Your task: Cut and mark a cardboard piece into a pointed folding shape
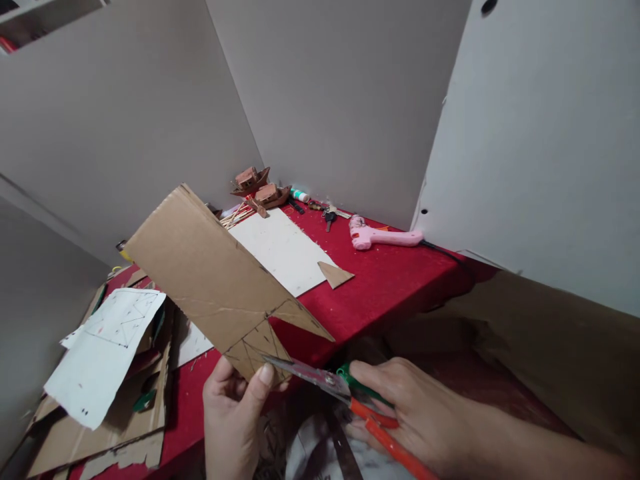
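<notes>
A long brown piece of cardboard (210,260) tilts over the table, its near end marked with dark pen lines and cut into a notch. My left hand (237,407) grips its lower edge, thumb on top and fingers underneath. Scissors (325,381) with one green and one orange-red handle are in my right hand (410,400), fingers through the handles. Their blades lie at the marked end, close to my left thumb. A small cut-off cardboard piece (336,274) rests partly on a white sheet (280,247).
A pink glue gun (383,237) with a black cord lies right on the red tablecloth (370,300). Small model boats (270,195), sticks and keys (329,217) are at the back. Drawn-on paper (107,353) covers cardboard scraps (100,440) at left. Grey walls enclose the table.
</notes>
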Motion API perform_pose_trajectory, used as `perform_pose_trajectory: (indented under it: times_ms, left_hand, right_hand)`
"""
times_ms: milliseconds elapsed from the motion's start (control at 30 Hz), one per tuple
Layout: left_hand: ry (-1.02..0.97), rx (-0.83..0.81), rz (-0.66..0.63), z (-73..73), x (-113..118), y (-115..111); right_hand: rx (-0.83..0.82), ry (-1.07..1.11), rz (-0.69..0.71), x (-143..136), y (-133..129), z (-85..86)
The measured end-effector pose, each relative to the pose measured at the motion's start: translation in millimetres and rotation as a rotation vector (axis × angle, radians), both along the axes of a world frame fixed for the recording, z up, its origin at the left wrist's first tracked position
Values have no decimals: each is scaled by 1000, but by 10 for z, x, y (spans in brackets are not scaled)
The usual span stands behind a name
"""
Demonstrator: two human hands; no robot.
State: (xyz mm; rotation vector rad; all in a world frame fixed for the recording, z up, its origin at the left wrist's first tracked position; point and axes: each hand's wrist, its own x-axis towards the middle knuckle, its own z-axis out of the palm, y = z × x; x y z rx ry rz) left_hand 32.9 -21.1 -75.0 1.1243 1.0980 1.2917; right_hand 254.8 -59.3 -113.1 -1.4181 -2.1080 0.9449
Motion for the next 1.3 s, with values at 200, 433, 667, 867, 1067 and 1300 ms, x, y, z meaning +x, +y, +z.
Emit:
perform_pose_trajectory:
  times_ms: [200,433,667,867,1067,1300]
  left_hand:
    - [-135,-11,98,-28,-16,59]
    - [-29,43,19,-99,-29,25]
    - [-6,-6,5,-97,12,-16]
    - [-98,-58,-57,-114,32,-24]
    - [-142,-41,-33,-100,2,8]
    - [-170,-56,-56,-60,90,-18]
  right_hand:
    - [-57,37,-6,3,20,9]
    - [-89,-36,-25,-29,74,191]
    - [-97,-18,12,-45,41,100]
    - [-196,-5,-30,-43,-6,-7]
    - [-253,131,-24,-66,-19,-78]
    - [-188,232,-6,-118,-25,-119]
